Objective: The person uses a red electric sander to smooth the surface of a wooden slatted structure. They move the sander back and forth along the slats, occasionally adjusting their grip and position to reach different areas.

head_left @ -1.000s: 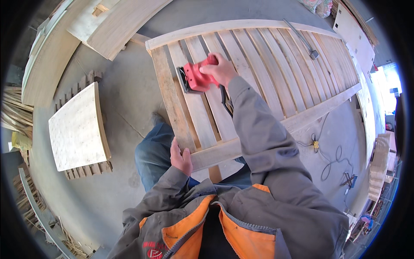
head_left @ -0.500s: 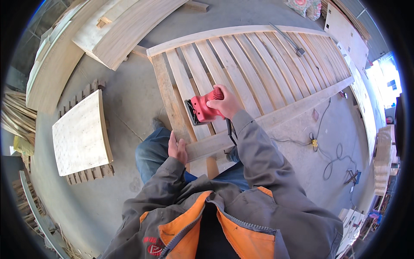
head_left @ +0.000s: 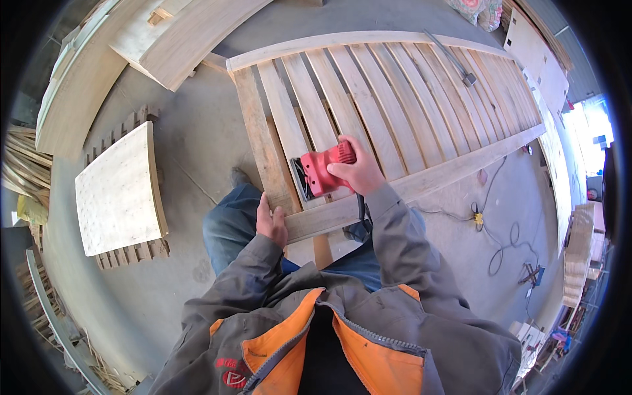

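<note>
A red electric sander [head_left: 321, 172] with a black base rests on the near ends of the slats, near the left end of a wooden slatted frame [head_left: 461, 164]. My right hand [head_left: 361, 170] is wrapped over the sander's rear, and a black cord hangs below it. My left hand [head_left: 271, 220] grips the frame's near left corner, its fingers along the outer edge of the end board [head_left: 260, 138]. A metal bar tool with a dark square head [head_left: 469, 79] lies across the slats toward the far right.
To the left, a pale plywood panel [head_left: 118, 191] lies on a slatted wooden pallet. Large curved wooden pieces [head_left: 191, 39] stand at the far left. An electric cord with a yellow connector [head_left: 478, 218] winds over the floor at right. Plywood sheets [head_left: 536, 59] lean at the far right.
My right hand has drawn the sander along the slats, closer to the near rail. My left hand keeps its hold on the corner. The whole view has shifted slightly.
</note>
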Available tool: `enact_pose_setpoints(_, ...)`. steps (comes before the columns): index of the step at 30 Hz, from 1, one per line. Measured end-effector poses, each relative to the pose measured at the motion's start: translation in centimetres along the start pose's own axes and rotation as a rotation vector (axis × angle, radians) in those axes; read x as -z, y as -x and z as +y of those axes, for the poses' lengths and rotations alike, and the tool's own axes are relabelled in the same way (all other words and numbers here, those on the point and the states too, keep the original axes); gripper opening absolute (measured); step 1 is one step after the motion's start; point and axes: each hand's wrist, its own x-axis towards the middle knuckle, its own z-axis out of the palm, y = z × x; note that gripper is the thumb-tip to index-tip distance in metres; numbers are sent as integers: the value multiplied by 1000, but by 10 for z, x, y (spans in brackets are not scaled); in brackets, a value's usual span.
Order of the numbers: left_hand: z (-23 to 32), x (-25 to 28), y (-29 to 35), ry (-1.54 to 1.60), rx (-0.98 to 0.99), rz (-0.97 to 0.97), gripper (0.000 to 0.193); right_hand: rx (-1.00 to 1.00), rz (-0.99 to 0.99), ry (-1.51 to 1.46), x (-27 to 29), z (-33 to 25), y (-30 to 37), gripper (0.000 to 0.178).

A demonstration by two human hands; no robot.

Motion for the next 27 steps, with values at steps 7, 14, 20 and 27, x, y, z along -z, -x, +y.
enact_pose_setpoints(7,10,2,5,62,44,-6,66,79,38,57,-13,-17,-84,82)
enact_pose_setpoints(14,40,3,8,111,91,-7,66,87,53,19,-17,-30,-170,79)
enact_pose_setpoints(20,36,4,7,8,21,-4,68,98,62,25,-26,-40,-239,77)
enact_pose_setpoints(27,45,8,7,47,20,-51,68,-8,-10,24,-35,-81,-291,66)
